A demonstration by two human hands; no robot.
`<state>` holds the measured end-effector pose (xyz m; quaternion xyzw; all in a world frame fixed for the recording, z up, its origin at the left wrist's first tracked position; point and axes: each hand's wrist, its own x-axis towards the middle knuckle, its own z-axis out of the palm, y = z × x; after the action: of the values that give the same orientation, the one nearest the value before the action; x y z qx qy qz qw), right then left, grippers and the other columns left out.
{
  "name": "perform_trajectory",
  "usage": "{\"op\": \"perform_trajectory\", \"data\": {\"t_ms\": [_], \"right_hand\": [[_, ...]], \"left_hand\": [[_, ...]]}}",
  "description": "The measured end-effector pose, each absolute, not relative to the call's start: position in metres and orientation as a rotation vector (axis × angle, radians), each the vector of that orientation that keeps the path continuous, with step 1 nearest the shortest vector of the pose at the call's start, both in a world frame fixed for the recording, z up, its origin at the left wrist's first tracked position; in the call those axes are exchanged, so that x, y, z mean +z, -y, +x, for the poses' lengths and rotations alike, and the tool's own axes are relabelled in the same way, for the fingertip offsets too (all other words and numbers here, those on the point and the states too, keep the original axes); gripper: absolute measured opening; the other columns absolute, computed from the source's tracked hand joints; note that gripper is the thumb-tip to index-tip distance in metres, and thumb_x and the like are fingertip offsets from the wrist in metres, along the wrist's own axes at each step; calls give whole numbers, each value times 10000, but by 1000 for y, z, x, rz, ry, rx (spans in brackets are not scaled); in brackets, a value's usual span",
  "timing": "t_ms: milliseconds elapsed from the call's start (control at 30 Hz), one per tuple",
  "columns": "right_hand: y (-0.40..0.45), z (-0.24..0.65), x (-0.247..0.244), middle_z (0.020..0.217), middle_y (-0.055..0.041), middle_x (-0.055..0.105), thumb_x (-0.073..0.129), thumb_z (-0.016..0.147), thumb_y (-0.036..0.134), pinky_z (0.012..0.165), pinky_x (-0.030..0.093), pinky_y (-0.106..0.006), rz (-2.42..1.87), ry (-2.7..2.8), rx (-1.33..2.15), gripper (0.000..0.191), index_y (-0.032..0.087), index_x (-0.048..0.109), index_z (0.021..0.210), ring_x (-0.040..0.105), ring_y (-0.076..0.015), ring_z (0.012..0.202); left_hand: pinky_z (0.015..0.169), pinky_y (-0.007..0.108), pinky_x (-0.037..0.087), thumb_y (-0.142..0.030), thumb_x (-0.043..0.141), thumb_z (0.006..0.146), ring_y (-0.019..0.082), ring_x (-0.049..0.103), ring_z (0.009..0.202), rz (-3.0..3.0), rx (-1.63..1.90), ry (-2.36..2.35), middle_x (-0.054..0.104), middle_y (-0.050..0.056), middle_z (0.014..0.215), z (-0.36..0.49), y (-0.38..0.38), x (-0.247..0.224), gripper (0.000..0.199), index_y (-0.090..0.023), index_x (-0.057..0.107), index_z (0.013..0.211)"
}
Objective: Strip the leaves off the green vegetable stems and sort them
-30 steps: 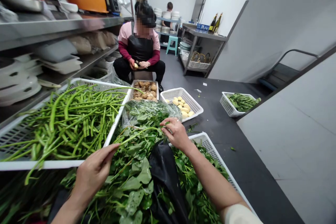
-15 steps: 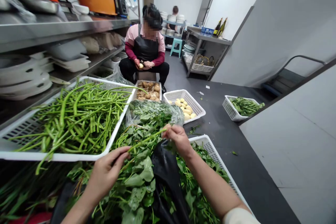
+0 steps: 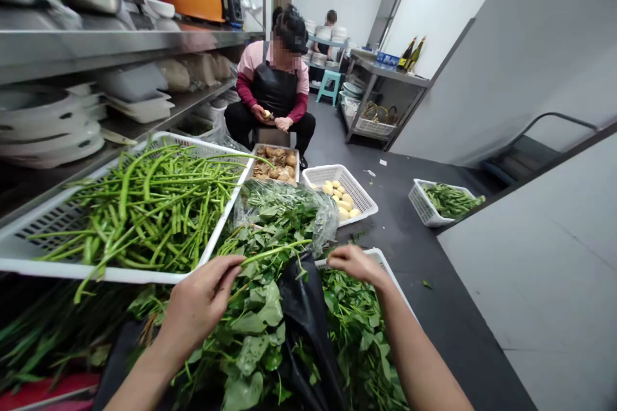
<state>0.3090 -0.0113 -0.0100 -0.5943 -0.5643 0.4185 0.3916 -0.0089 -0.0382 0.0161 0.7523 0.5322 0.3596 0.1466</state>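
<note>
My left hand (image 3: 200, 302) is closed, pinching one end of a long green stem (image 3: 277, 250) between thumb and fingers. The stem's other end points right, free in the air above a heap of leafy greens (image 3: 255, 321). To the right, my right hand (image 3: 354, 263) hangs over a white basket of leaves (image 3: 369, 334), apart from the stem. Its fingers are pressed together; whatever they hold is too small to make out. Left of my hands, a large white basket (image 3: 212, 241) carries many cut green stems (image 3: 159, 205). Black plastic (image 3: 308, 314) lies between the leaf piles.
A clear plastic bag (image 3: 325, 225) wraps greens ahead. Beyond it stand a basket of peeled potatoes (image 3: 369, 205) and a tray of unpeeled ones (image 3: 277, 164). A seated co-worker (image 3: 274, 87) handles a potato. A steel shelf (image 3: 125, 51) runs along the left; another basket (image 3: 424, 205) sits right.
My right hand has let go of the stem's far end and moved right and slightly down, over the leaf basket. My left hand still holds the stem. The view has shifted slightly.
</note>
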Motion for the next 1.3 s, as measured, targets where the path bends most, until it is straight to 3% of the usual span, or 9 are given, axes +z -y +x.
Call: {"op": "perform_trajectory", "data": {"t_ms": [133, 333, 467, 567, 700, 900, 1033, 1200, 1300], "right_hand": [[44, 275, 4, 933, -71, 643, 521, 821, 370, 741, 444, -288, -1550, 1538, 540, 223, 186, 639, 869, 576, -193, 856], [31, 215, 3, 906, -76, 659, 344, 920, 405, 738, 435, -281, -1538, 1570, 480, 347, 186, 611, 951, 596, -192, 843], [27, 183, -15, 722, -59, 608, 273, 936, 341, 676, 411, -260, -1529, 1652, 387, 384, 195, 566, 736, 560, -167, 701], [38, 166, -24, 705, -53, 585, 259, 932, 322, 676, 411, -252, -1418, 1662, 532, 375, 196, 537, 714, 549, -157, 690], [41, 161, -22, 726, -15, 575, 294, 921, 329, 656, 412, -229, -1287, 1567, 917, 305, 200, 542, 801, 541, -130, 687], [15, 167, -8, 517, 37, 473, 418, 841, 404, 608, 408, -244, -1107, 1417, 1346, 330, 195, 464, 589, 469, -111, 542], [6, 155, -6, 410, 92, 333, 514, 758, 527, 469, 376, -229, -945, 1193, 1730, 383, 209, 396, 580, 341, -77, 385], [34, 134, -19, 455, 81, 328, 394, 837, 526, 439, 326, -220, -1046, 1255, 1528, 373, 221, 354, 626, 326, -83, 397], [68, 133, -45, 475, 52, 349, 294, 905, 395, 451, 265, -233, -1192, 1627, 1236, 356, 218, 319, 597, 333, -96, 432]], "left_hand": [[682, 254, 517, -407, 448, 836, 189, 671, 729, 2123, 1072, -1480, 723, 44, 837, 11, 40, 15, 285, -212, 653, 869], [576, 237, 495, -357, 479, 812, 153, 623, 599, 1937, 1138, -1449, 679, 13, 706, 39, 56, 8, 203, -206, 614, 806], [496, 222, 447, -358, 487, 790, 140, 577, 537, 1828, 1124, -1449, 626, -4, 627, 50, 63, 2, 186, -206, 583, 743], [500, 227, 440, -386, 492, 769, 143, 565, 531, 1703, 1135, -1498, 605, -6, 597, 51, 63, -3, 204, -204, 553, 700], [619, 255, 481, -414, 482, 766, 172, 622, 681, 1706, 967, -1370, 680, 29, 750, 43, 56, 0, 237, -211, 603, 747], [730, 319, 459, -537, 439, 752, 207, 586, 750, 1604, 1106, -1621, 636, 29, 710, 28, 18, 25, 353, -215, 571, 692], [719, 320, 467, -632, 518, 652, 198, 592, 716, 1242, 1068, -1302, 649, 40, 717, 35, -8, 22, 446, -189, 565, 688], [614, 278, 477, -415, 601, 716, 153, 578, 546, 791, 1289, -1190, 560, -16, 495, 41, -30, 21, 275, -168, 526, 621], [610, 255, 488, -244, 483, 846, 116, 561, 482, 543, 1583, -1200, 480, -51, 433, 12, -57, 44, 260, -166, 468, 598]]}}
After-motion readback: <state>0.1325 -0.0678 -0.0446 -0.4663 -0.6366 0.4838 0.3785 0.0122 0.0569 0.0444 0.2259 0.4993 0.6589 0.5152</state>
